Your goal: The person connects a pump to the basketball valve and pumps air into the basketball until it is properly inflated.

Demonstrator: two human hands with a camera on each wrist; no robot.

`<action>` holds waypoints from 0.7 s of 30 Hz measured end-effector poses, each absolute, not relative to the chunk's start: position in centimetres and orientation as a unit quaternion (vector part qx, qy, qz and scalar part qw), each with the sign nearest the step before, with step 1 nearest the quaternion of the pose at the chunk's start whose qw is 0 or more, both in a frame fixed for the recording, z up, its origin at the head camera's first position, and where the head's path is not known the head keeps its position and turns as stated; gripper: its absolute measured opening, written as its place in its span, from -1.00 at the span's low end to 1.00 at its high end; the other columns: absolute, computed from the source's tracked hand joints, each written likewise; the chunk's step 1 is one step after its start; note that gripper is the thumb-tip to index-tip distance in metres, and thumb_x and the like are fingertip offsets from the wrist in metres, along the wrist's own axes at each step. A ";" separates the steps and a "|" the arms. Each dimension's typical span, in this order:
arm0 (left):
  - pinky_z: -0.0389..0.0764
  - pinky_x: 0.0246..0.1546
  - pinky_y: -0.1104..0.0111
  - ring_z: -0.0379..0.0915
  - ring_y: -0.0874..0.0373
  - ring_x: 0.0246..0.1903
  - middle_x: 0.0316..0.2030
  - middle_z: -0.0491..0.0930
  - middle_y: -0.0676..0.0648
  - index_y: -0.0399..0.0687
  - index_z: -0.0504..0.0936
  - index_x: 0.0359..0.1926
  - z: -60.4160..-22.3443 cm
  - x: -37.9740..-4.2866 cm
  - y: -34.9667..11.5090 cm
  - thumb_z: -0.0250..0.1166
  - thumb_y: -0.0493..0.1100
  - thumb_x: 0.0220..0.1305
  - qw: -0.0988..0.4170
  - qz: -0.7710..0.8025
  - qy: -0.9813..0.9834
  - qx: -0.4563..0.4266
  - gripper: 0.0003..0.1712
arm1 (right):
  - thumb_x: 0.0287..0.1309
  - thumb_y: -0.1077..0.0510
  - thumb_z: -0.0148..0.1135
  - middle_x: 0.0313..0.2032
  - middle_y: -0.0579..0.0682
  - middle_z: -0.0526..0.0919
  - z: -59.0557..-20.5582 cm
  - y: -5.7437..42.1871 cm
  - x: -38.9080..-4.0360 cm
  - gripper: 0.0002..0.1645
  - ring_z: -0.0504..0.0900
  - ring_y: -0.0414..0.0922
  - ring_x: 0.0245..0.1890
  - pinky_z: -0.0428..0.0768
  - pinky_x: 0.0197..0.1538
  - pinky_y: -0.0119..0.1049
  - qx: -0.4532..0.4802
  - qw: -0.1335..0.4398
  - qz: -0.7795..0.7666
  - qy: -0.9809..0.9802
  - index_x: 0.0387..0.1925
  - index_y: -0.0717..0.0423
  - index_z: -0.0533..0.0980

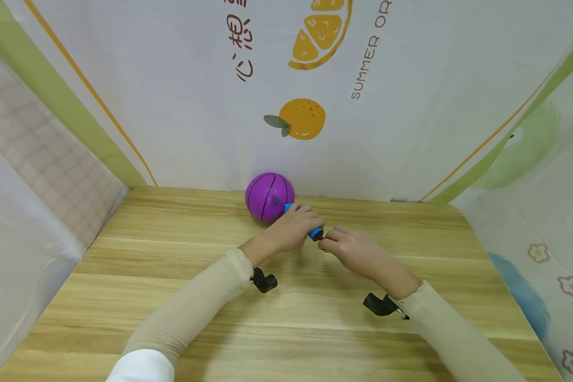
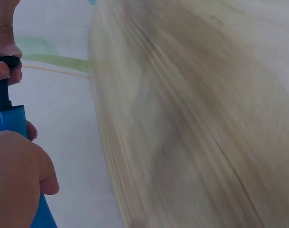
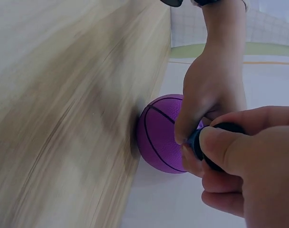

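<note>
My left hand (image 1: 291, 229) wraps around the blue barrel of a small hand pump (image 1: 315, 234), held slantwise over the table. One blue end of the barrel shows beyond the fingers, close against a purple toy basketball (image 1: 262, 197). With thumb and fingers, my right hand (image 1: 358, 253) pinches the pump's black handle (image 2: 11, 61). In the left wrist view a short length of black rod (image 2: 2, 93) stands out between barrel and handle. The right wrist view shows the ball (image 3: 156, 137) behind both hands. The pump's tip is hidden.
The wooden table (image 1: 286, 329) reaches back to a white printed curtain (image 1: 196, 138) right behind the ball. More printed cloth hangs along the left and right sides. A black camera mount (image 1: 266, 281) sits at the left wrist, another mount (image 1: 380, 305) at the right.
</note>
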State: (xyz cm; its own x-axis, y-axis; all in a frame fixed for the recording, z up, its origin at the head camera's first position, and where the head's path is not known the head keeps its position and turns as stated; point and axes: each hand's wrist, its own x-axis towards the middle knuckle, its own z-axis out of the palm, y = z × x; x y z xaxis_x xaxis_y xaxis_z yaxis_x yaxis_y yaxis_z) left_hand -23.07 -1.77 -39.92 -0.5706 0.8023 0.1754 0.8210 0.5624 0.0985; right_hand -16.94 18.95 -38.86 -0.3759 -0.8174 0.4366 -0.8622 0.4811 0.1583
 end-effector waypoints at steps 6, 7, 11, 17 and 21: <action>0.27 0.36 0.08 0.41 0.08 0.04 -0.03 0.64 0.10 0.08 0.57 -0.12 -39.9 -23.2 -1.9 0.21 -0.52 0.27 0.053 -0.090 -0.880 -0.464 -0.61 | -0.06 0.40 0.52 -0.43 -0.07 0.61 -38.7 19.8 -15.8 -0.74 0.54 -0.18 -0.44 0.55 -0.41 -0.42 0.522 0.240 0.054 -0.817 -0.34 0.12 0.63; 0.27 0.36 0.08 0.41 0.08 0.06 -0.02 0.64 0.09 0.08 0.58 -0.11 -39.9 -23.2 -1.9 0.21 -0.52 0.28 0.053 -0.088 -0.881 -0.462 -0.61 | -0.06 0.40 0.52 -0.43 -0.07 0.61 -38.6 20.1 -15.5 -0.74 0.53 -0.18 -0.44 0.54 -0.42 -0.42 0.523 0.239 0.056 -0.816 -0.35 0.11 0.63; 0.27 0.36 0.10 0.41 0.08 0.10 -0.02 0.64 0.09 0.10 0.58 -0.09 -40.0 -23.4 -1.9 0.22 -0.52 0.29 0.052 -0.081 -0.883 -0.460 -0.60 | -0.12 0.42 0.53 -0.42 -0.08 0.62 -38.1 21.2 -14.0 -0.70 0.54 -0.18 -0.43 0.56 -0.40 -0.40 0.527 0.235 0.064 -0.814 -0.34 0.10 0.63; 0.28 0.35 0.09 0.40 0.07 0.15 0.03 0.65 0.07 0.09 0.59 -0.05 -39.7 -23.6 -2.3 0.22 -0.49 0.33 0.050 -0.079 -0.886 -0.454 -0.62 | -0.22 0.42 0.56 -0.38 -0.09 0.65 -37.2 22.2 -12.1 -0.64 0.57 -0.18 -0.40 0.59 -0.36 -0.43 0.535 0.229 0.072 -0.810 -0.33 0.10 0.64; 0.28 0.34 0.07 0.39 0.05 0.17 0.05 0.64 0.06 0.08 0.61 -0.01 -39.6 -23.5 -2.4 0.22 -0.50 0.33 0.051 -0.080 -0.887 -0.452 -0.60 | -0.20 0.42 0.54 -0.38 -0.09 0.65 -37.1 22.5 -11.8 -0.66 0.58 -0.18 -0.39 0.60 -0.35 -0.44 0.534 0.230 0.072 -0.810 -0.33 0.09 0.64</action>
State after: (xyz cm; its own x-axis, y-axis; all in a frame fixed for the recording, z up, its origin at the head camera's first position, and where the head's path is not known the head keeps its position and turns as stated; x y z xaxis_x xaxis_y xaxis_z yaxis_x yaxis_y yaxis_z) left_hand -23.51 -2.40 -39.59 -0.5862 0.7937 0.1625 0.8100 0.5787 0.0952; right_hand -11.83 22.46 -37.15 -0.3242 -0.8322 0.4498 -0.8986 0.4195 0.1284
